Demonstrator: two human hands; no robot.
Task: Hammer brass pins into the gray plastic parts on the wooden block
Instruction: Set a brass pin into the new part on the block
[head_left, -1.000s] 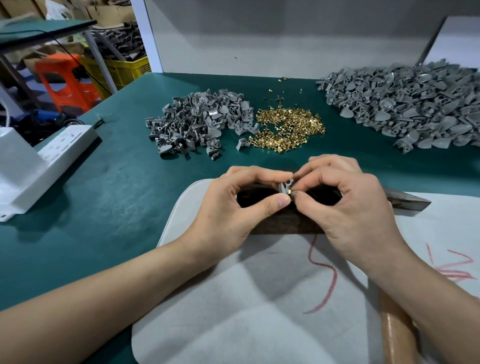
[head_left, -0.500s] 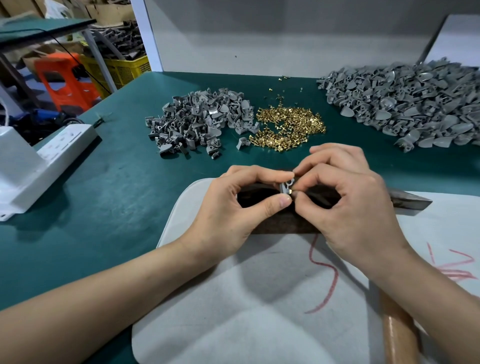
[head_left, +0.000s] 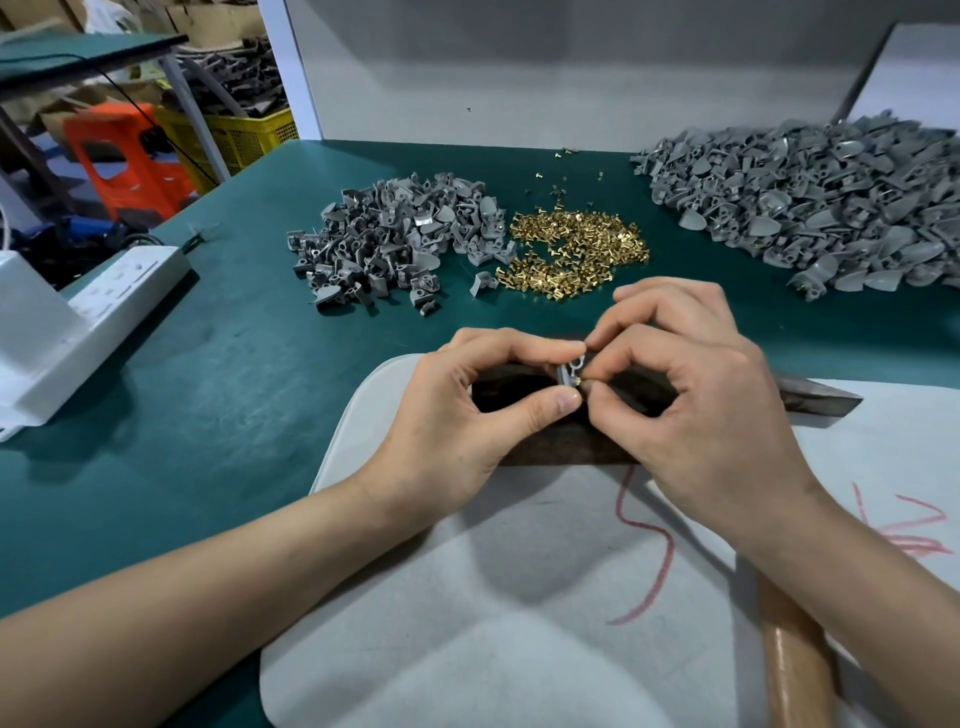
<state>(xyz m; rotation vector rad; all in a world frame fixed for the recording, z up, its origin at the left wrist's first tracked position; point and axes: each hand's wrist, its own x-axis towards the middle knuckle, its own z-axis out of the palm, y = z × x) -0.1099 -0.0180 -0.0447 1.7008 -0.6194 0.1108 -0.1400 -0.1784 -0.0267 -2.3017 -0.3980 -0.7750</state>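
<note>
My left hand (head_left: 467, 415) pinches a small gray plastic part (head_left: 570, 370) between thumb and forefinger, just above the dark wooden block (head_left: 561, 447). My right hand (head_left: 711, 410) holds a brass pin (head_left: 583, 380) by its fingertips against the part's right side. The block lies on a white felt pad (head_left: 493, 597) and is mostly covered by both hands. A loose heap of brass pins (head_left: 571, 249) lies further back, with a pile of gray parts (head_left: 395, 239) to its left. A hammer's wooden handle (head_left: 795, 654) rests under my right forearm.
A much larger heap of gray parts (head_left: 810, 202) fills the back right of the green table (head_left: 208, 364). A white power strip (head_left: 93, 306) sits at the left edge. Beyond the table stand an orange stool (head_left: 124, 156) and a yellow crate (head_left: 244, 135).
My right hand's fingers shifted slightly, its outer fingers lifting, while it keeps the pin at the part. My left hand stays in place.
</note>
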